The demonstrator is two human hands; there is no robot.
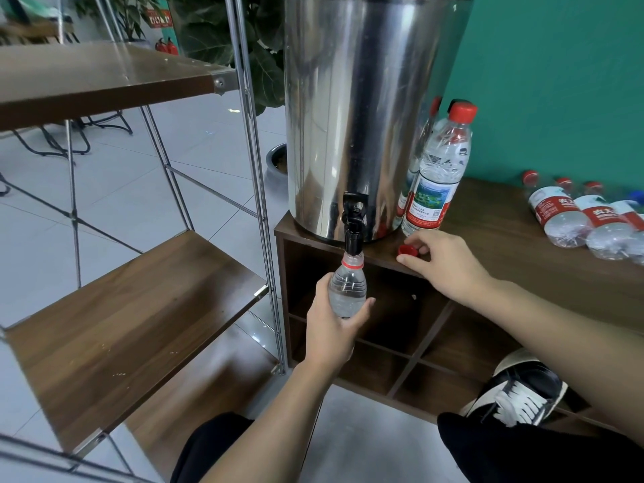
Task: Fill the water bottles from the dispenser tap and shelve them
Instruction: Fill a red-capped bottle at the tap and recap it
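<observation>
So the left hand (332, 325) is gripping the open bottle (347, 289) upright, mouth pointing straight up at 12 o'clock, right under the black tap (353, 224) of the steel dispenser (362, 109). The right hand (441, 261) is pinching the loose red cap (407, 251) on the cabinet top (522, 259) at 3 o'clock from the bottle. A capped bottle (441, 172) is standing beside the dispenser, its red label print too small to read, and more bottles (585, 217) are lying at 3 o'clock with unreadable white characters.

White Chinese characters 农夫 readable on red labels of lying bottles (561, 217); small print and QR code on upright bottle (439, 169) illegible; red wall sign (158, 18) blurred.
</observation>
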